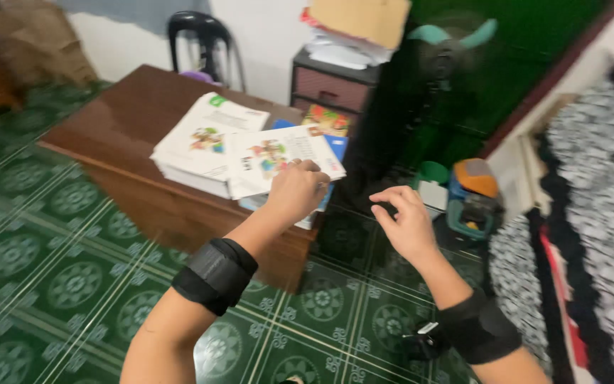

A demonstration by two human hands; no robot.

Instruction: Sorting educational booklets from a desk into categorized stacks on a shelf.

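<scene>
Hands at a brown wooden tabletop [119, 128]
Left hand [296, 190] grips a white illustrated booklet [278, 158]; right hand [406, 222] hovers, fingers loosely spread.

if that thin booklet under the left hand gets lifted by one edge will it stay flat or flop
The booklet looks thin and paper-covered, so it would probably droop. It seems light for its size. Lying atop the stack of books under the left hand, its glossy-looking cover may slide easily.

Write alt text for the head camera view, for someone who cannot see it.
A person's left hand grips a white booklet on a stack of books at the edge of a low brown table, while the right hand hovers open beside it above a green patterned floor. Both forearms wear black bands.
</scene>
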